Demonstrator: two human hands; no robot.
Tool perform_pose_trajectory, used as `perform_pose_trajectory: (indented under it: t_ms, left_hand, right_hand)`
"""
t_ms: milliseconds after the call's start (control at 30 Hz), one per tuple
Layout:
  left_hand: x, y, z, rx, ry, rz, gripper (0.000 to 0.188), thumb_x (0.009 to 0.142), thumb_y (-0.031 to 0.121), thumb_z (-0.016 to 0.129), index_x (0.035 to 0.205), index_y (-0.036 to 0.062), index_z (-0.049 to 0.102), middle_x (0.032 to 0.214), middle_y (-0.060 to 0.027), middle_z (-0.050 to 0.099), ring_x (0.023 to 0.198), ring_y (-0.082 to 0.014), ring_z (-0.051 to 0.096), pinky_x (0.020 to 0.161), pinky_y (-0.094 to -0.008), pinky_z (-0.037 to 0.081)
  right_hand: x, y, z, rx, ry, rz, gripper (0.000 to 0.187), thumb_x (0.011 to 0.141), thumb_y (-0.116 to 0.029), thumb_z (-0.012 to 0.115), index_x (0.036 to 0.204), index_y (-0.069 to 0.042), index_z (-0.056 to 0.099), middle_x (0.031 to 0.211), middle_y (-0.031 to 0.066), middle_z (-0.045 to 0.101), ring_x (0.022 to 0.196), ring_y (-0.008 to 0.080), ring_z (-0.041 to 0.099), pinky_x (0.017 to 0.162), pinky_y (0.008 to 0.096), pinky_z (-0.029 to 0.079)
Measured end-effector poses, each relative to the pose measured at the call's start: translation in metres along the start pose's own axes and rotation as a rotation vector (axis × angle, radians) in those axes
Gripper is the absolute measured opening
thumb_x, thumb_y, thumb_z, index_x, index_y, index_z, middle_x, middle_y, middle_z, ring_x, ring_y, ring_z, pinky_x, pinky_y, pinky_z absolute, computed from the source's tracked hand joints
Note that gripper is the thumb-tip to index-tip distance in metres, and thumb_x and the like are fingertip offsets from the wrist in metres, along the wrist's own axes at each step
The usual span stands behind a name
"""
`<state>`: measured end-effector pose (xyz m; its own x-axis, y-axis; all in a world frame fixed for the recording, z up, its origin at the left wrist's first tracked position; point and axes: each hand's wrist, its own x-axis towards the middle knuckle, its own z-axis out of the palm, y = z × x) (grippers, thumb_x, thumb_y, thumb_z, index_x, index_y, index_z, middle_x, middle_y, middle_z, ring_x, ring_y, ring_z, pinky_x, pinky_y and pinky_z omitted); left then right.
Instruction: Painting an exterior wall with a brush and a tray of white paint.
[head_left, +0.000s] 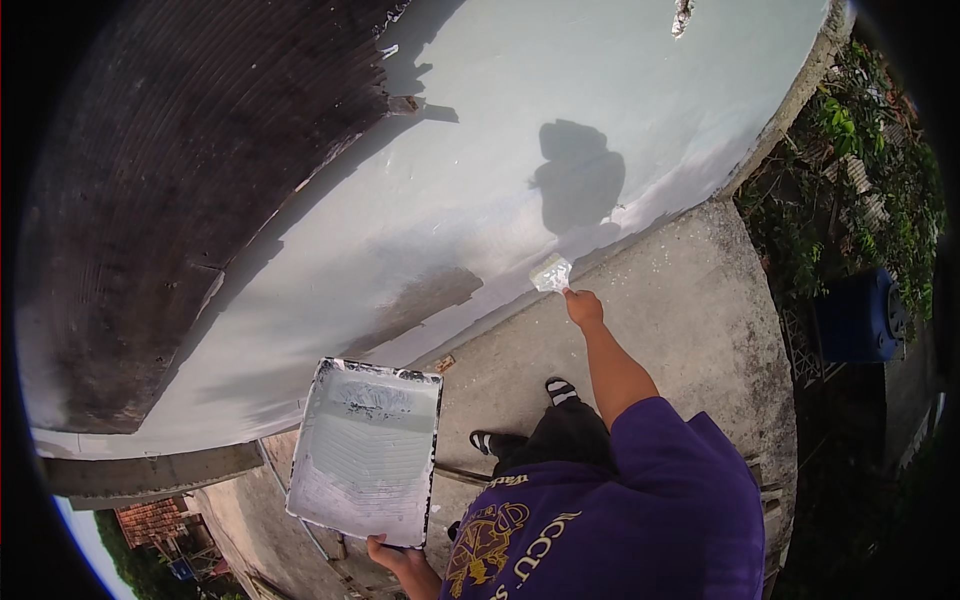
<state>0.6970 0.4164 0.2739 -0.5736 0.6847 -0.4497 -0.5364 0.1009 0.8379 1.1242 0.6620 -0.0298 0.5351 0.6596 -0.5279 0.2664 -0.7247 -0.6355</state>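
My right hand [584,307] is closed round the handle of a wide paintbrush [551,273], whose head and ferrule are smeared with white paint. The brush is at the foot of a pale, partly painted wall [480,190]; whether its bristles touch the wall I cannot tell. At the lower left, my left hand [390,553] grips the near edge of a paint tray [365,455]. White paint coats the tray's ribbed floor, and dark smudges mark its far end and rim. The fingers under the tray are hidden.
A bare grey-brown patch [425,300] shows low on the wall. Dark corrugated sheeting [180,170] covers the upper left. I stand on a concrete ledge [690,300] whose right edge drops toward plants [860,190] and a blue tank [858,315]. A small chip [445,364] lies near the tray.
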Motion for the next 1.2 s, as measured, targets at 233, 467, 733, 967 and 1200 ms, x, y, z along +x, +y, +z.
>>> perform_pose_trajectory:
  t_ms: [233, 467, 733, 967, 1200]
  left_hand:
    - [0.002, -0.007, -0.005, -0.035, 0.010, 0.013, 0.072, 0.057, 0.019, 0.052, 0.126, 0.0005, 0.048, 0.121, -0.0155, 0.055, 0.109, -0.0375, 0.053, 0.091, -0.0495, 0.047]
    - [0.003, -0.016, -0.012, -0.047, 0.029, -0.020, 0.073, 0.056, 0.018, 0.052, 0.127, -0.0006, 0.047, 0.121, -0.0160, 0.054, 0.109, -0.0380, 0.052, 0.092, -0.0498, 0.047]
    - [0.006, -0.029, -0.013, -0.136, -0.017, -0.019, 0.074, 0.058, 0.019, 0.051, 0.129, -0.0012, 0.045, 0.123, -0.0169, 0.053, 0.111, -0.0382, 0.052, 0.095, -0.0505, 0.045]
    - [0.010, -0.037, -0.020, -0.160, -0.098, -0.031, 0.076, 0.057, 0.020, 0.052, 0.130, -0.0006, 0.045, 0.125, -0.0170, 0.053, 0.113, -0.0388, 0.051, 0.095, -0.0501, 0.045]
    - [0.021, -0.043, -0.022, -0.199, -0.071, -0.077, 0.073, 0.059, 0.019, 0.051, 0.130, 0.0003, 0.046, 0.125, -0.0166, 0.053, 0.114, -0.0383, 0.051, 0.095, -0.0497, 0.045]
  right_hand:
    - [-0.045, -0.083, -0.085, 0.307, 0.067, -0.210, 0.045, 0.089, -0.043, 0.058, 0.079, 0.001, 0.064, 0.078, 0.0165, 0.067, 0.071, 0.0307, 0.063, 0.067, 0.0398, 0.047]
    - [-0.072, -0.128, -0.138, 1.059, -0.095, -0.512, 0.043, 0.094, -0.039, 0.057, 0.073, -0.001, 0.054, 0.060, 0.0043, 0.047, 0.056, 0.0076, 0.042, 0.052, 0.0270, 0.037]
    - [0.000, -0.007, -0.039, 0.208, 0.068, -0.148, 0.051, 0.089, -0.047, 0.055, 0.096, 0.002, 0.066, 0.096, 0.0219, 0.067, 0.095, 0.0391, 0.061, 0.086, 0.0424, 0.046]
    - [0.007, -0.075, -0.175, 0.219, 0.197, -0.116, 0.047, 0.084, -0.043, 0.058, 0.092, 0.002, 0.069, 0.100, 0.0244, 0.066, 0.099, 0.0408, 0.061, 0.087, 0.0428, 0.046]
    - [-0.059, -0.126, -0.258, 0.725, 0.104, -0.316, 0.041, 0.089, -0.042, 0.059, 0.077, -0.002, 0.065, 0.057, 0.0021, 0.053, 0.052, 0.0105, 0.048, 0.050, 0.0257, 0.037]
